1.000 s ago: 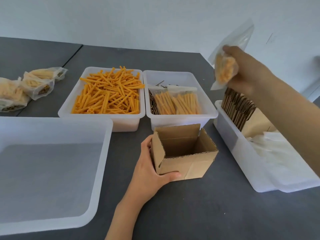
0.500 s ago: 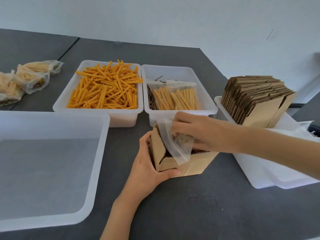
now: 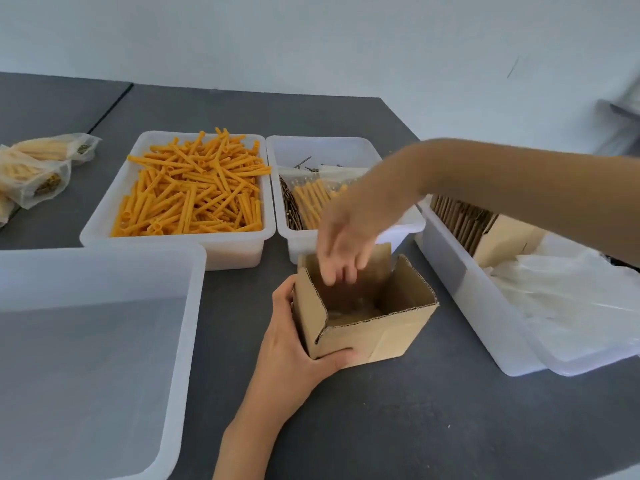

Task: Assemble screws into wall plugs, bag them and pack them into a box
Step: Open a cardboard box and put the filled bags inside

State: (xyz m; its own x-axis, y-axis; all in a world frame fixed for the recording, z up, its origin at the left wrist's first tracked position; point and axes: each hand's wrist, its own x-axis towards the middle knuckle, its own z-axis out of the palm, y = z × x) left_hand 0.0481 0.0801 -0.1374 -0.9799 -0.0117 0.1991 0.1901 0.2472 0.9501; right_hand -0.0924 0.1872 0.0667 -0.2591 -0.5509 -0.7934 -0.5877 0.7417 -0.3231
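Head view, box: a small open-topped corrugated cardboard box [image 3: 363,313] stands on the grey desk [image 3: 415,427], flaps up.
Left hand: the left hand [image 3: 294,348] is wrapped round the box's near-left corner, thumb on the front wall.
Right hand: the right hand [image 3: 346,244] is blurred above the opening, fingers loosely extended, nothing held.
Bag: a clear bag [image 3: 353,311] is faintly seen at the box bottom; contents cannot be confirmed.
Handling, box: judged light, stiff at corners, walls easily dented; best steadied low at a corner.
Handling, bag: judged slippery, limp film; best pinched at its top edge.
Surroundings: tray of orange wall plugs [image 3: 194,188]; filled bags [image 3: 38,168] at far left.
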